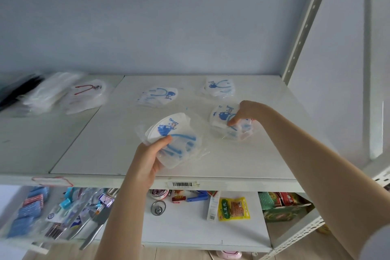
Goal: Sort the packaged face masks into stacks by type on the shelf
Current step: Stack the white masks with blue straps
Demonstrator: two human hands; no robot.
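My left hand [147, 160] grips a blue-printed packaged mask [175, 139] lifted just above the white shelf [101, 143]. Farther right, my right hand [244, 114] pinches another blue-printed mask packet [221, 116] that lies on a small pile with a red-printed one under it. Two more blue-printed packets lie at the back, one in the middle [158, 96] and one to the right [218, 87]. At the far left sits a red-printed packet [86, 96] beside a stack of plain white masks [48, 91] and black ones [19, 91].
A perforated white upright [304, 25] frames the shelf's right side. On the lower shelf lie a yellow snack packet [233, 209], a round metal lid [158, 207], green and red boxes [282, 207], blue packs [29, 209] and a knife [95, 230].
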